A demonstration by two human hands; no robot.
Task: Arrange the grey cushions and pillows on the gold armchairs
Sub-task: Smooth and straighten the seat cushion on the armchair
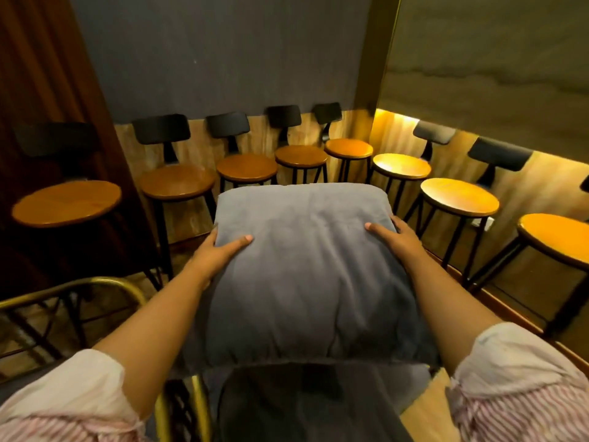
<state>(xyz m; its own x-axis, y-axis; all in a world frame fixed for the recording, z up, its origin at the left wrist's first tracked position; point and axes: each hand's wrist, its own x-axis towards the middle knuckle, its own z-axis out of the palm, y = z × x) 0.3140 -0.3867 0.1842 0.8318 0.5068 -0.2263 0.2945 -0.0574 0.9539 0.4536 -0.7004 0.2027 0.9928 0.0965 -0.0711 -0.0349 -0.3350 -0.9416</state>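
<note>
A large grey pillow (306, 269) fills the middle of the head view, held up in front of me. My left hand (220, 250) grips its left edge with the thumb laid on top. Gripping the right edge the same way is my right hand (398, 239). Below the pillow lies a darker grey seat cushion (296, 400) on a gold armchair, whose gold frame (199, 406) shows at the bottom. A second gold armchair's curved rail (79, 287) sits at the lower left.
Several bar stools with round wooden seats (247, 167) and black backrests line the far wall and the lit right wall (459, 196). A dark curtain (47, 90) hangs at the left. Wooden floor shows between the stools and the armchairs.
</note>
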